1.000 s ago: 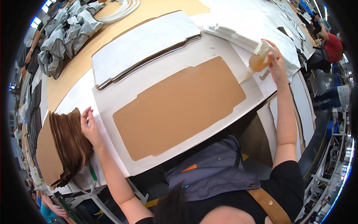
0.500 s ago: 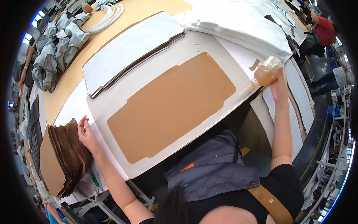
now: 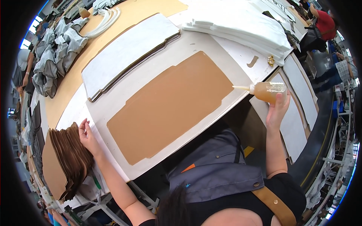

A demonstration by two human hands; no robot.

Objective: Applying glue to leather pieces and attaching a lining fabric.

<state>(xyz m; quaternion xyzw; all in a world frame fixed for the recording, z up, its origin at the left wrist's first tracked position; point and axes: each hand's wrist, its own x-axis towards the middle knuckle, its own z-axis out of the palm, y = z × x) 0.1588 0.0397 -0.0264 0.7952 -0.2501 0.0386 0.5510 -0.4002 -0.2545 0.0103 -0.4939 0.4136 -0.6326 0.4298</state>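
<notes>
A clear squeeze bottle (image 3: 266, 91) of amber liquid lies tilted almost level in my right hand (image 3: 278, 113), fingers wrapped round its base end. Its long thin nozzle (image 3: 241, 87) points left, the tip at the right end of a flat brown panel (image 3: 169, 109). That panel has stepped corners and rests on a pale grey board (image 3: 211, 47). My left hand (image 3: 87, 137) is beside a stack of brown sheets (image 3: 66, 154), fingers loosely bent and apart, with nothing seen in them. Whether it touches the stack I cannot tell.
White-faced panels (image 3: 132, 52) lie piled beyond the brown one. White padding sheets (image 3: 241, 30) are stacked at the far right. Grey fabric pieces (image 3: 56, 56) and pale tubing (image 3: 105, 22) sit far left. More white panels (image 3: 290, 128) stand right of my arm. People work in the background.
My right hand has moved down and slightly left, turning the bottle from steeply tilted to nearly level. The nozzle tip now reaches the panel's right end. My left hand stays by the stack.
</notes>
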